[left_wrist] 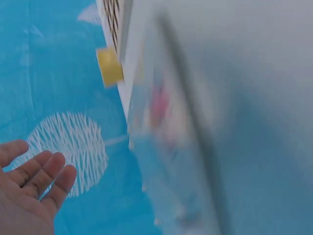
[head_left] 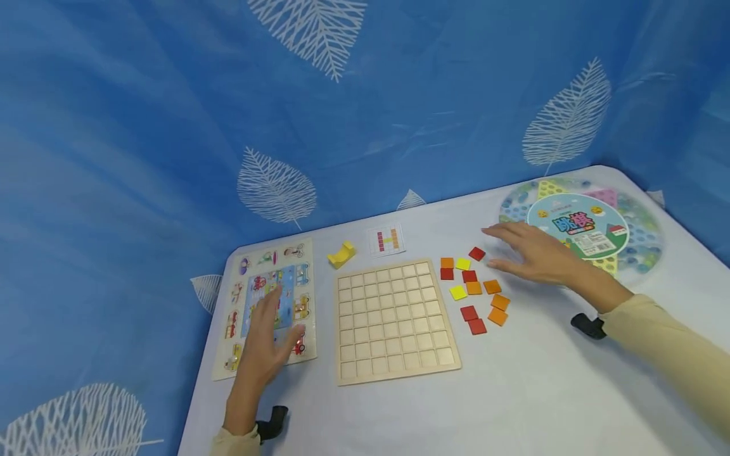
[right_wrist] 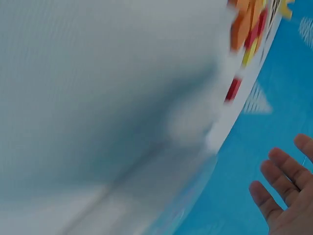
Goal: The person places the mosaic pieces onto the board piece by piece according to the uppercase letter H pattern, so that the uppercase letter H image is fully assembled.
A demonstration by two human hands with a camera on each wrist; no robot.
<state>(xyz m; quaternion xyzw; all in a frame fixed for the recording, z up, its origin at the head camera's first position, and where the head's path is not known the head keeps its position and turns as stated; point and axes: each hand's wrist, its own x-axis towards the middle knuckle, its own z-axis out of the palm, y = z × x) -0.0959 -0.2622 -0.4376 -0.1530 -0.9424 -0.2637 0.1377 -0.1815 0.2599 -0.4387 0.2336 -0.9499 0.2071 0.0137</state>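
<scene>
My left hand hovers over the picture puzzle board on the left, fingers relaxed and holding nothing. In the left wrist view its fingers are spread apart. My right hand is held above the table between the loose square tiles and the round game box, with nothing in its grasp. Red, orange and yellow tiles lie scattered beside the wooden grid board, whose squares hold no tiles. Behind that board lies a pattern card with red, yellow and orange squares.
A yellow holder stands behind the grid board's left corner. The round game box takes up the back right of the white table. Blue cloth with white leaf prints hangs behind the table.
</scene>
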